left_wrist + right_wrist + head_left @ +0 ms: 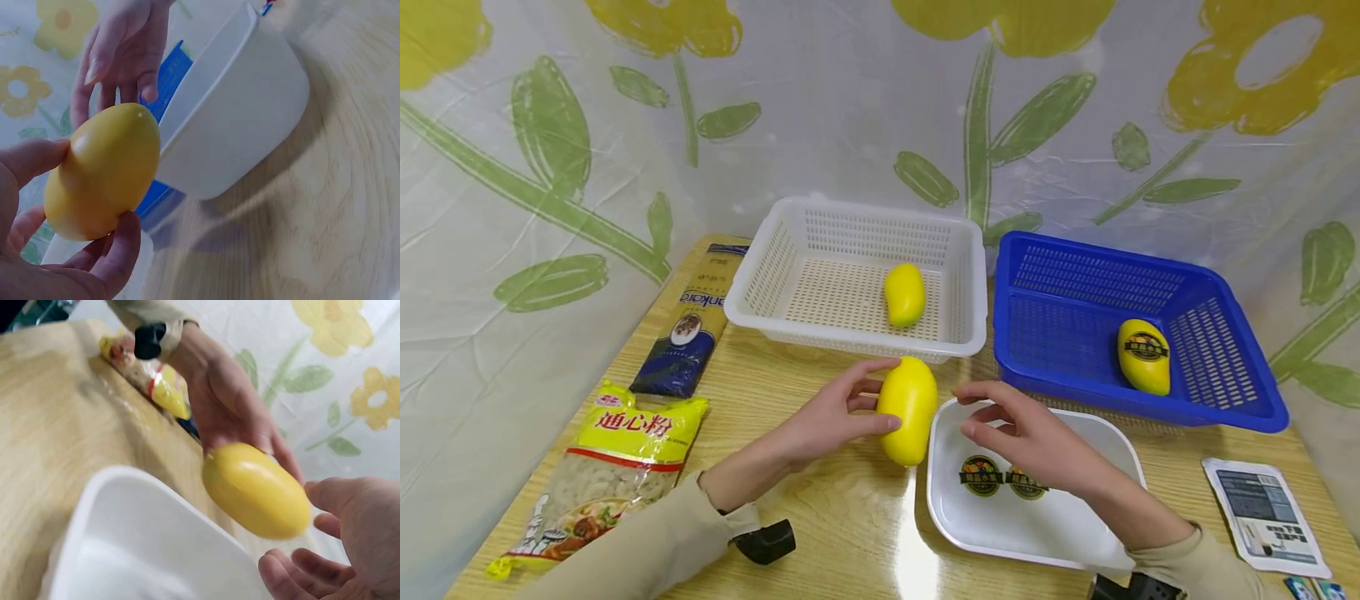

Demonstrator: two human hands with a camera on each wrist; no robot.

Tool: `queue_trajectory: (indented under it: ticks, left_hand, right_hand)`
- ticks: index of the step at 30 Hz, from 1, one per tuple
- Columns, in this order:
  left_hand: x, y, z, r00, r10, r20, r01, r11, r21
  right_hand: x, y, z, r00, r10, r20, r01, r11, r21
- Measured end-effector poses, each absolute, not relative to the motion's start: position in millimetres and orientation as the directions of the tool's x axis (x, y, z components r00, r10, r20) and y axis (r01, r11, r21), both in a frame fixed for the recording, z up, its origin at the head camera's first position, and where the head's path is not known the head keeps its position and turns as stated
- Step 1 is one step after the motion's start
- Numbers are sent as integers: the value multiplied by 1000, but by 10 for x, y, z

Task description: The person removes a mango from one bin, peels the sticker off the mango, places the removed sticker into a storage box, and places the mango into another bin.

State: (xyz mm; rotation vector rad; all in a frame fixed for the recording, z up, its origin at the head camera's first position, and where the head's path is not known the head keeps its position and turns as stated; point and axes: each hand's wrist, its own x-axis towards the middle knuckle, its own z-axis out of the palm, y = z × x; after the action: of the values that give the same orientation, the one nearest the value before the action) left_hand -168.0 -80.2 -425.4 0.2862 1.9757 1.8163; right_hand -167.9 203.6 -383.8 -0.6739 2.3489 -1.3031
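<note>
A yellow mango [908, 412] hangs over the table beside the white tub's left rim. My left hand [831, 412] grips it between thumb and fingers, as the left wrist view also shows around the mango [106, 172]. To its right, my right hand [1026, 429] hovers above the white tub [1037, 529], fingers loosely bent and holding nothing. In the right wrist view that hand [369, 540] is close to the mango [256, 490]; whether it touches there I cannot tell, but the head view has a gap. Two dark round stickers [981, 476] lie in the tub.
Behind stands a white basket [855, 335] with one mango [905, 294]. A blue basket [1138, 408] at right holds a mango [1144, 357] bearing a dark label. Bags of spaghetti [681, 333] and macaroni [617, 467] lie left; a flat white packet [1266, 517] lies right.
</note>
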Motion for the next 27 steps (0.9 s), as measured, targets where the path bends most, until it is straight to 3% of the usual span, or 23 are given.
queue_trajectory:
  ticks: [9,27]
  left_hand:
    - [-1668,-771,-4321,-888,413,-201,-173,105,979]
    - [-1704,-877,-4628,-891,376,-254,-208,159,965]
  right_hand:
    - [-1688,1941,-3976,-818,-552,-165,-105,424,-900]
    - [-1804,1741,-4038,-810,-548,-208,-81,456,-886]
